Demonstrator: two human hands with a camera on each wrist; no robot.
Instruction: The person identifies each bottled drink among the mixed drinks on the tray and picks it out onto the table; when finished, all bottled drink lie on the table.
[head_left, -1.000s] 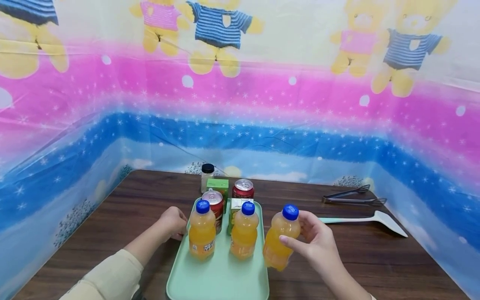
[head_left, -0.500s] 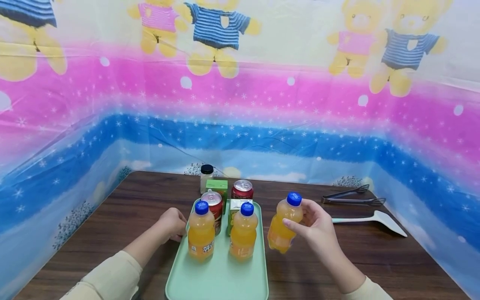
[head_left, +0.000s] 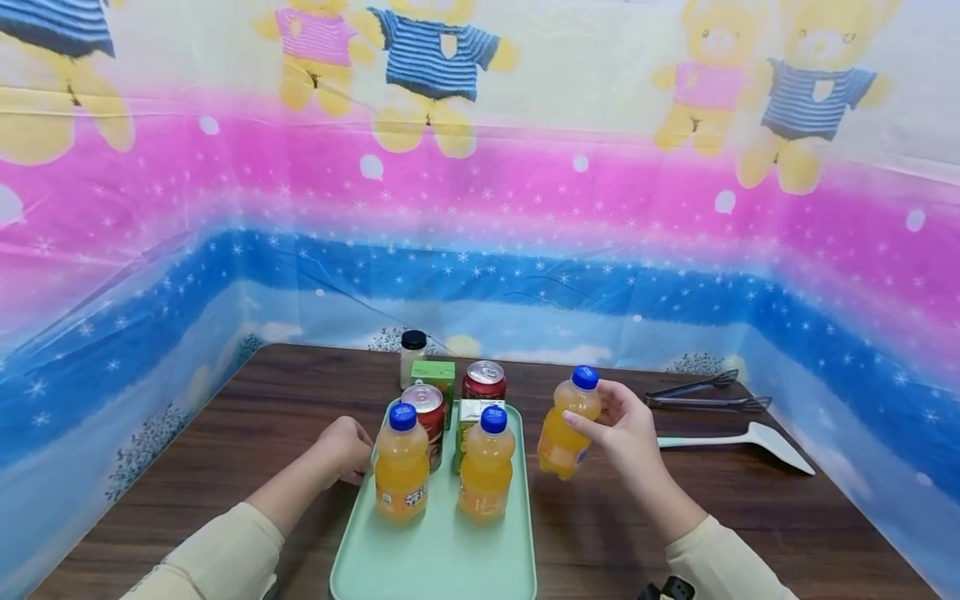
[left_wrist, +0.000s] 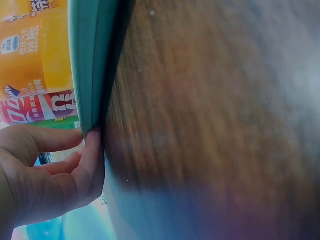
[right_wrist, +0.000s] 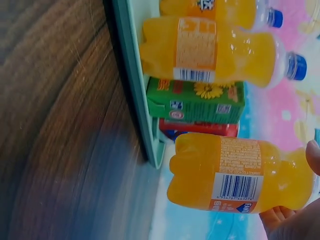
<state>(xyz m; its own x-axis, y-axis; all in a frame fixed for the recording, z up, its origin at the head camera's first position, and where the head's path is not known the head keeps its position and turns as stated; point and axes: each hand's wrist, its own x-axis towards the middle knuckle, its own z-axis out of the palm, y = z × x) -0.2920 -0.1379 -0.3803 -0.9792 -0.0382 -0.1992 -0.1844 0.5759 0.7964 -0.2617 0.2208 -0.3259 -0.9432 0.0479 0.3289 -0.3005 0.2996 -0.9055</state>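
Note:
My right hand (head_left: 630, 429) grips an orange soda bottle (head_left: 564, 433) with a blue cap near its neck. This bottle tilts above the table, just right of the pale green tray (head_left: 435, 562); its barcode label shows in the right wrist view. At the tray's left rim, my left hand (left_wrist: 55, 172) pinches the edge between thumb and fingers. Two similar bottles stand on the tray, a left bottle (head_left: 402, 475) and a right bottle (head_left: 485, 475). Behind them are a red can (head_left: 426, 404) and a green drink carton (right_wrist: 200, 102), both partly hidden.
Beyond the tray's far end stand a black-capped jar (head_left: 413, 357), another green carton (head_left: 433, 372) and a second red can (head_left: 485, 382). To the right, metal tongs (head_left: 708, 398) and a white spatula (head_left: 776, 446) lie on the dark wood table (head_left: 750, 533). A printed curtain surrounds the table.
The bottle in my right hand has moved up and away from the tray's right edge, farther toward the back of the table. My left hand stays at the tray rim.

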